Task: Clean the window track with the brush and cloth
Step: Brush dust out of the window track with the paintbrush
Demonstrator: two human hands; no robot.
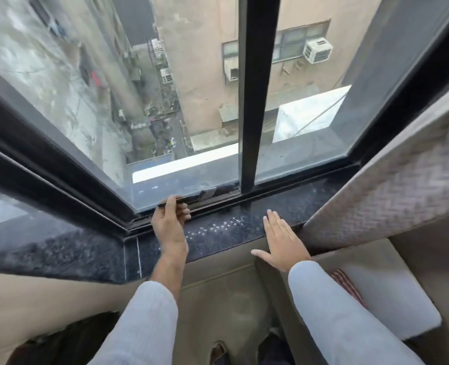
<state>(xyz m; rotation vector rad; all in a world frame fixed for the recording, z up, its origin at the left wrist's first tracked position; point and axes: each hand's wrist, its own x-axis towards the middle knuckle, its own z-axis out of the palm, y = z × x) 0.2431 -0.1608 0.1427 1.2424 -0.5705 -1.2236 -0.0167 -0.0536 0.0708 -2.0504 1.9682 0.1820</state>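
Observation:
My left hand (169,222) grips the thin dark handle of a brush (191,198). The brush lies along the window track (218,204), and its pale head points right near the dark upright window bar (255,101). My right hand (281,237) rests flat and open on the dark speckled stone sill (218,233), apart from the brush. No cloth is in view. Both arms wear light grey sleeves.
The window corner meets at the left of my left hand. A patterned curtain (402,180) hangs at the right beside the sill. A white cushion (392,299) with a red striped fabric lies at the lower right. Beige wall runs below the sill.

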